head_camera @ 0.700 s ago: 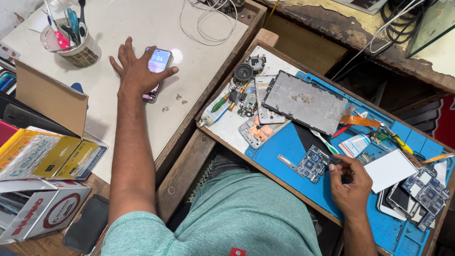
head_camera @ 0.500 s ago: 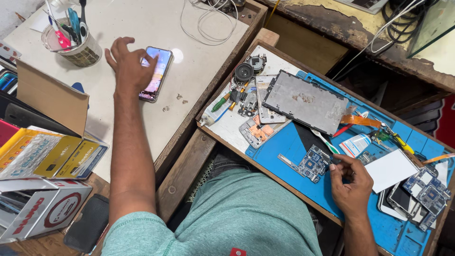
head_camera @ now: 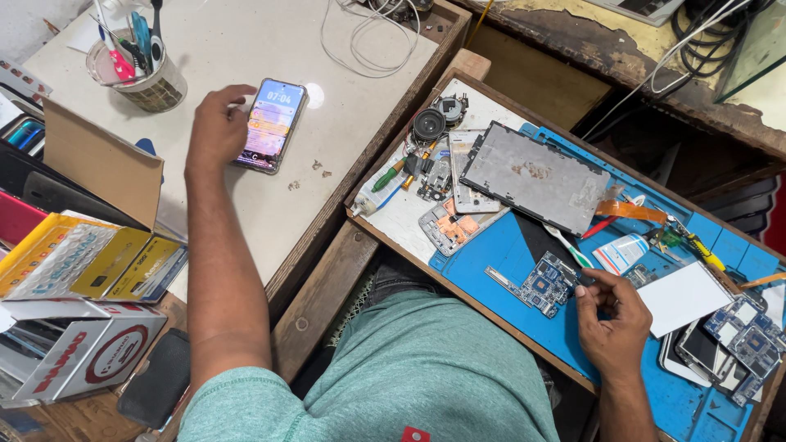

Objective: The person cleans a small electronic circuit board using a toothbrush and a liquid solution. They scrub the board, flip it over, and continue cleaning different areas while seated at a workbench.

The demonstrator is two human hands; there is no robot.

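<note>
The person's left arm is stretching far forward, its left hand resting with fingers curled loosely. The right hand is staying close in, fingers pinching together.

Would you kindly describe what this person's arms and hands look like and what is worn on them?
Both arms are bare from the short teal T-shirt sleeves down. The left hand and right hand wear no gloves, and no watch, ring or band is visible.

Phone on the table far left, cup left of it; circuit board on the mat right, metal plate behind it.
</note>
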